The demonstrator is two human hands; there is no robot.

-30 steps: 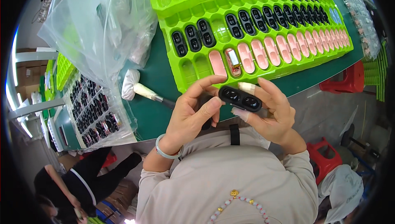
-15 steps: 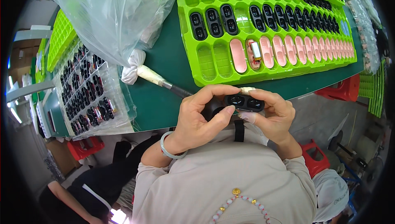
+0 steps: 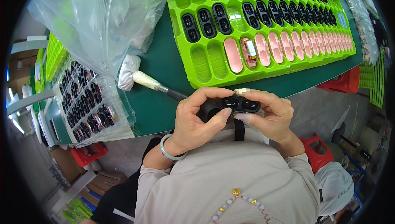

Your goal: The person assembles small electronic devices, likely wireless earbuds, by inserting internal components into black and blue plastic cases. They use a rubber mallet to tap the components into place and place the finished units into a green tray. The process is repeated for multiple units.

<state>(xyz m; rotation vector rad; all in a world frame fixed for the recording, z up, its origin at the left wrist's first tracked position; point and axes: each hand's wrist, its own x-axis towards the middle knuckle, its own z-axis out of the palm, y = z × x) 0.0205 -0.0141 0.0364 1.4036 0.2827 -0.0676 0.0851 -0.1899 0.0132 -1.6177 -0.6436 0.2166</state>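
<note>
Both hands hold a small black earbud-case part point(image 3: 241, 104) with two glossy round wells, just off the table's near edge. My left hand point(image 3: 197, 119) pinches its left end between thumb and fingertips; the thumb lies along the front edge. At the other end, my right hand point(image 3: 271, 113) grips it with index finger above and thumb below. Pale coverings sit on that index fingertip and thumb. Beyond them is a green tray point(image 3: 200, 61) with rows of black two-well parts point(image 3: 207, 23) and pink inserts point(image 3: 233, 55). One pink insert carries a silver battery point(image 3: 250, 49).
A cloth-headed mallet-like tool point(image 3: 130, 72) lies on the green table point(image 3: 158, 119), its dark handle running behind my left hand. Clear plastic bags point(image 3: 98, 22) are at upper left, beside a clear tray of black parts point(image 3: 88, 100). Red stools point(image 3: 317, 152) stand below the table.
The tray and table sit slightly further left in view. Both hands keep their grip on the black part, barely shifted. The person at lower left is now mostly out of view.
</note>
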